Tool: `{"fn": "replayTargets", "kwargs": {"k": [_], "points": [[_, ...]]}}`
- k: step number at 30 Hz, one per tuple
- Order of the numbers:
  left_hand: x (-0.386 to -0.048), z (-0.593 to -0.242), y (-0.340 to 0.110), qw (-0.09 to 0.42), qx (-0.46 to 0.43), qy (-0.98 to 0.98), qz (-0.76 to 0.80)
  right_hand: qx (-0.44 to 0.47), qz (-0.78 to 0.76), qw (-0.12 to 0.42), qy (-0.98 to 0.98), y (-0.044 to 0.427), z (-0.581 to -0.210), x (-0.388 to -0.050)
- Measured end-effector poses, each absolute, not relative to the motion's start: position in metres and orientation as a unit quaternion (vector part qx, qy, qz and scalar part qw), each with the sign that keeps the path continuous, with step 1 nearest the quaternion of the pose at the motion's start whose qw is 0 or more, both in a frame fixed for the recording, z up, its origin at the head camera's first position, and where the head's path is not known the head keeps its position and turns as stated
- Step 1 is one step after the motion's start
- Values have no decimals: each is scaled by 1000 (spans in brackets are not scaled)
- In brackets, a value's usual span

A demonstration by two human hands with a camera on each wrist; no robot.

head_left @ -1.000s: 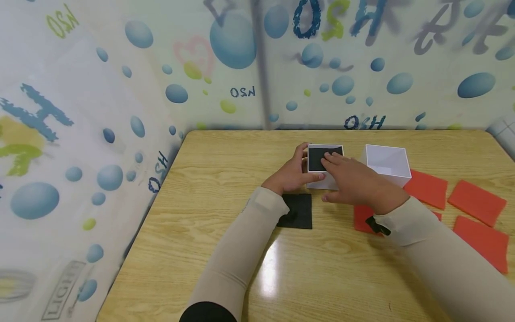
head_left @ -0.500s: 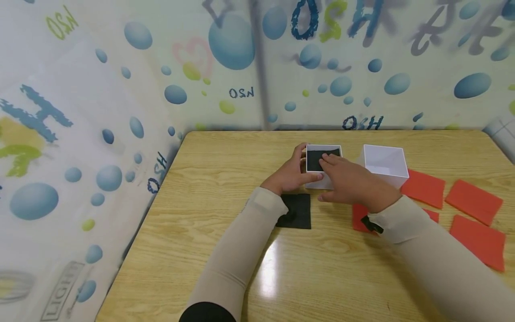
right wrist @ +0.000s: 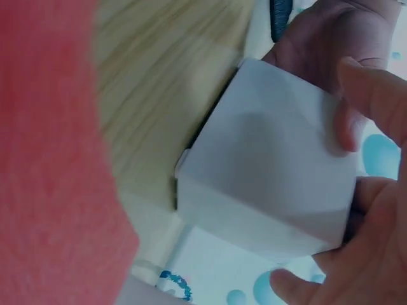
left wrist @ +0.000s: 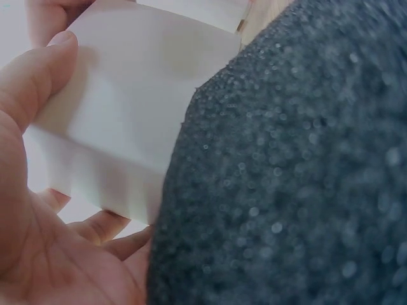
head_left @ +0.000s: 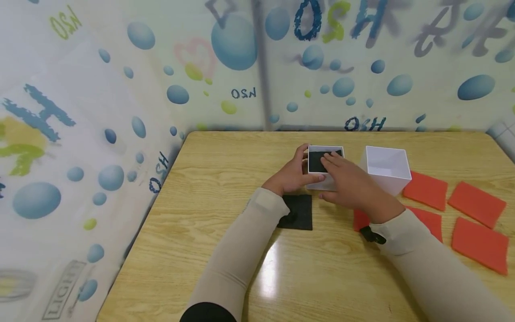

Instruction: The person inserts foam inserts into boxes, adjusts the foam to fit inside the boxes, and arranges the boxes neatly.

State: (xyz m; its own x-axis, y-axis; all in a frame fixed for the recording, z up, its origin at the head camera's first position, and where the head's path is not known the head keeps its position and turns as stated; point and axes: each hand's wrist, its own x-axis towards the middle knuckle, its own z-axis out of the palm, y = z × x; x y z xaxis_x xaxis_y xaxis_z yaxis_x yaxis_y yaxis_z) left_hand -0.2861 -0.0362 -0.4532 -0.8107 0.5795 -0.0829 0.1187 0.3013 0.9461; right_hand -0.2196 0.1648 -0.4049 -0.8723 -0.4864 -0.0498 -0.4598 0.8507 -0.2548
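A white open-topped box (head_left: 327, 182) stands on the wooden table, with a black square sheet (head_left: 317, 161) lying inside just below its rim. My left hand (head_left: 290, 173) holds the box from its left side, thumb across the front wall and fingers behind. My right hand (head_left: 352, 184) reaches over from the right, its extended fingers resting on the black sheet. In the right wrist view the box (right wrist: 267, 152) sits between the two hands. Another black sheet (head_left: 299, 212) lies on the table near the left cuff, which overlaps its edge.
A second white box (head_left: 388, 181), open at the top, stands to the right with no sheet seen inside. Several red sheets, such as this red sheet (head_left: 476, 203), lie at the right. A patterned wall (head_left: 281, 80) borders the table's back edge (head_left: 241, 131).
The right wrist and forearm have shifted slightly towards the near side, uncovering more of a red sheet. The black sheet in the box sits slightly lower. The left hand keeps its hold.
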Motion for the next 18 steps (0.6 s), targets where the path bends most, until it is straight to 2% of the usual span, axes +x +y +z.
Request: {"fn": "replayTargets", "kwargs": {"k": [6, 11, 14, 18], "points": [[-284, -451, -37, 211, 219, 781, 545, -232, -191, 25, 954, 159, -392, -196], [-282, -451, -37, 206, 227, 774, 554, -254, -244, 2, 936, 149, -385, -173], [-283, -451, -37, 208, 230, 767, 561, -275, -241, 14, 931, 145, -385, -167], [-284, -451, -36, 207, 227, 770, 559, -293, -214, 61, 930, 139, -390, -168]]}}
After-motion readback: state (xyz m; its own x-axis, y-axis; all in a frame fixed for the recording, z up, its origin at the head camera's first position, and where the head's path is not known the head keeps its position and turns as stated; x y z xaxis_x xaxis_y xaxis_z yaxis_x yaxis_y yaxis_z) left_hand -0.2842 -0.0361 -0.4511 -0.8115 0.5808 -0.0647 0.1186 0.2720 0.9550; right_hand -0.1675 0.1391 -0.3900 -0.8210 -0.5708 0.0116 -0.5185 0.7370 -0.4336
